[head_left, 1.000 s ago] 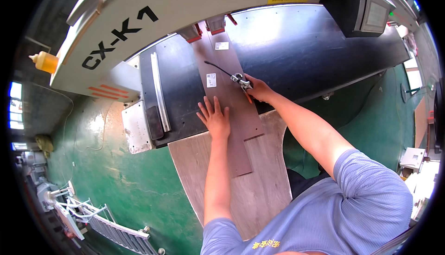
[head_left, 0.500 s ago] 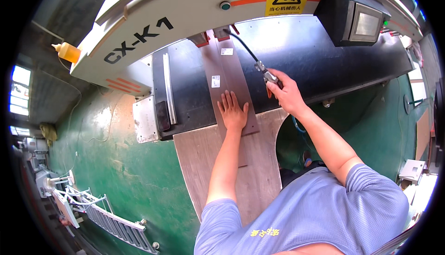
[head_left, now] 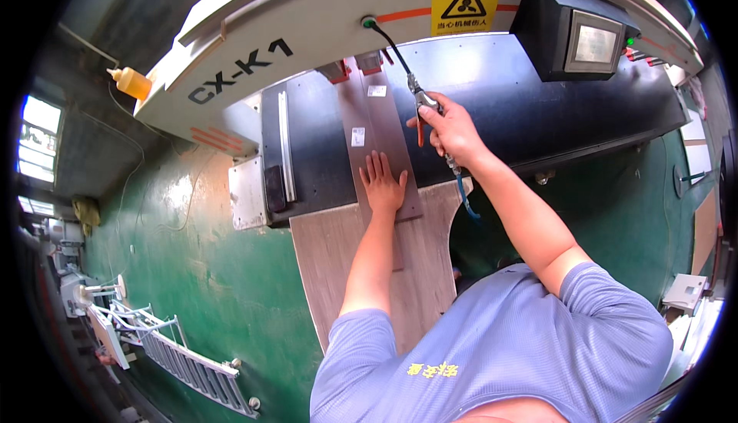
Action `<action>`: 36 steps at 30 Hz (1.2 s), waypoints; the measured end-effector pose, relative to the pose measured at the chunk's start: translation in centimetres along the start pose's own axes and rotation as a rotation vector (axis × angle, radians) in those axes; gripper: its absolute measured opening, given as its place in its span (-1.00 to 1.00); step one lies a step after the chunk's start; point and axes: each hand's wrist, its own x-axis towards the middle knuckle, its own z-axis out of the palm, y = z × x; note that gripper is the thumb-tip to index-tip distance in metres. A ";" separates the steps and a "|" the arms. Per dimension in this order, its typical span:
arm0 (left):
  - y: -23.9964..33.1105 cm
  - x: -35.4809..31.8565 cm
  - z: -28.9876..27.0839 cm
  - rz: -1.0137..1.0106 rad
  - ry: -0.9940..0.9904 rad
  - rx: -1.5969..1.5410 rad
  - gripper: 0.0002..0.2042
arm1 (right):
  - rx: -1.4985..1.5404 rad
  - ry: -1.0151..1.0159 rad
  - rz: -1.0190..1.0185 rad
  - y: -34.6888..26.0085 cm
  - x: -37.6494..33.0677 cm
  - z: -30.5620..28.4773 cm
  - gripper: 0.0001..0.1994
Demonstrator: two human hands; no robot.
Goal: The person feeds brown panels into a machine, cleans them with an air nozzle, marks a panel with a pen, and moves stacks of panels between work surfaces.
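My right hand (head_left: 455, 132) is wrapped round an air blow gun (head_left: 420, 99) with an orange lever. A blue hose (head_left: 466, 196) trails from its lower end. Its long, thin black nozzle reaches up to a round green button (head_left: 368, 22) on the machine's front; the tip overlaps the button, and I cannot tell whether they touch. My left hand (head_left: 383, 182) lies flat, fingers spread, on long brown panels (head_left: 392, 127) side by side, with white labels. Their far ends lie at red-edged blocks (head_left: 372, 64) under the machine.
The panels rest across a black machine bed (head_left: 477, 100) and a wood-grain board (head_left: 330, 262) in front. A screen box (head_left: 592, 39) juts out at right. A yellow bottle (head_left: 131, 82) hangs at left. On the green floor (head_left: 200, 269) stands a white roller rack (head_left: 188, 365).
My right hand has moved left with the blow gun, and the nozzle tip has risen from beside the blocks to the green button. My left hand stays flat on the panels.
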 end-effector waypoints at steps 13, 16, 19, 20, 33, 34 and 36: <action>-0.2 0.2 1.2 0.030 0.050 0.016 -0.17 | -0.378 0.025 0.458 15.2 -12.4 -14.2 -0.60; -1.8 0.4 2.6 0.105 0.117 0.003 -0.20 | -0.907 0.016 0.451 16.9 -15.8 -15.5 -0.56; -5.9 0.2 2.0 0.192 -0.017 -0.076 -0.25 | -1.145 -0.292 0.454 14.1 -19.8 -13.1 -0.57; -5.3 -1.3 1.7 0.163 -0.035 -0.039 -0.27 | -1.151 -0.328 0.482 13.6 -21.1 -12.4 -0.58; -0.6 -27.1 -5.0 0.075 -0.256 -0.031 -0.16 | -0.733 -0.342 0.616 15.6 -26.3 -16.8 -0.62; -0.5 -28.4 -5.4 0.045 -0.266 -0.071 -0.14 | -0.677 -0.259 0.635 15.2 -26.9 -17.7 -0.63; -0.1 -28.9 -5.7 -0.007 -0.284 -0.159 -0.11 | -0.566 -0.086 0.668 14.0 -28.5 -18.9 -0.65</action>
